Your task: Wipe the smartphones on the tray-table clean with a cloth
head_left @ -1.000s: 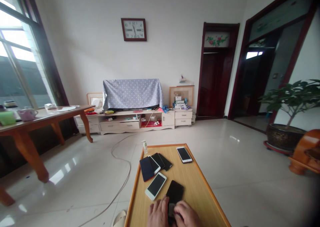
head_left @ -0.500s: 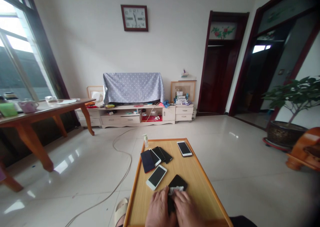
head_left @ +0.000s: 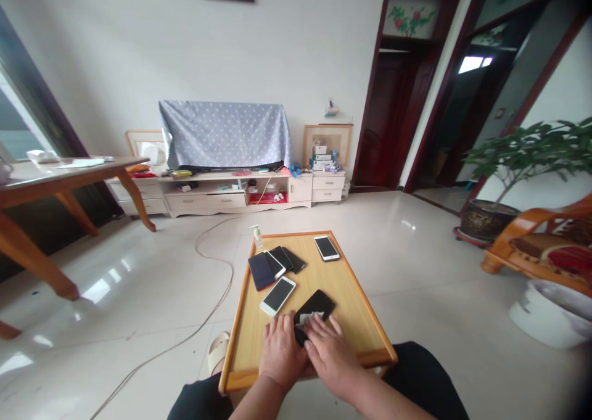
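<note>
A black smartphone [head_left: 322, 301] lies screen up and slanted near the front of the small wooden table. My left hand [head_left: 280, 346] grips its left edge, thumb side against the phone. Under the fingertips of my right hand [head_left: 329, 349] a crumpled white wipe [head_left: 311, 317] is pressed flat on the screen. My hands cover the phone's lower end in part. Just beyond is a white smartphone [head_left: 278, 296] with a dark screen. Farther back, a dark blue phone or case [head_left: 261, 271] overlaps several other phones. Another white phone [head_left: 326, 248] rests at the far right corner.
A pump bottle [head_left: 257, 236] stands at the table's far left corner. The wooden table's raised rim [head_left: 365, 290] runs along its edges. A cable [head_left: 194, 330] trails over the floor on the left. To the right are a white tub [head_left: 550, 318] and a carved wooden chair [head_left: 522, 241].
The view has tipped downward, so my forearms and knees now show. My right hand and the wipe have shifted slightly over the phone's screen. The other phones have stayed put.
</note>
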A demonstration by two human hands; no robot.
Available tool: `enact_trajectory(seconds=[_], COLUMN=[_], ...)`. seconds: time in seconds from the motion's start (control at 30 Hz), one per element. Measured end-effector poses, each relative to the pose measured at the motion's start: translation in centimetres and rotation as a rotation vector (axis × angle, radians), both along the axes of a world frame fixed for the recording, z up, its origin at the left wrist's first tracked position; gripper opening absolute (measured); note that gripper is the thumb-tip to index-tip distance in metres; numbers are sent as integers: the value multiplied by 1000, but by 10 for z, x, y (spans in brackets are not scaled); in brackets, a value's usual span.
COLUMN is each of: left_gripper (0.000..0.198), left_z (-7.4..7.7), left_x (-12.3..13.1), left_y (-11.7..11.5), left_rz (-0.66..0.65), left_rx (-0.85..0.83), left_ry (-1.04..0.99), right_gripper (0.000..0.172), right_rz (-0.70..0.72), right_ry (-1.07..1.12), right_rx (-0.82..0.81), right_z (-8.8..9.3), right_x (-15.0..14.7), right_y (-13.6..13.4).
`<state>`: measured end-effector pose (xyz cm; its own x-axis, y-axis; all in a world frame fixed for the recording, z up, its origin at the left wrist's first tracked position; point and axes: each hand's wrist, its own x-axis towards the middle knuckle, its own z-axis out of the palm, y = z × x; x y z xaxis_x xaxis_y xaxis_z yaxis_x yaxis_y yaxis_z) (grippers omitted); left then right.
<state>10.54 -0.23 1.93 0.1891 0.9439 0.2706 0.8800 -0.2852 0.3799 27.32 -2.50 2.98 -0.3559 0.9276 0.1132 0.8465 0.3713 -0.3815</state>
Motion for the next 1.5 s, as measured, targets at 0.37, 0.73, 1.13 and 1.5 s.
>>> enact_trajectory(seconds=[0.37, 0.73, 1.13, 1.5], left_gripper=[57, 62, 76, 84], left_z=[-1, 3, -11, -25], left_x=[0, 0, -7, -7], left_y=[2, 0, 5, 14], left_rz=[0, 18, 32, 88], left_rx=[-10, -61, -66, -101], left_ry=[-8, -20, -18, 6], right_gripper=[50, 50, 49, 48], right_rz=[-156, -222, -148, -204], right_ry=[-45, -52, 11, -38], right_rx=[58, -1, -35, 35], right_z=[-1, 15, 17, 5], right_x=[10, 7, -14, -5], right_y=[18, 40, 48, 77])
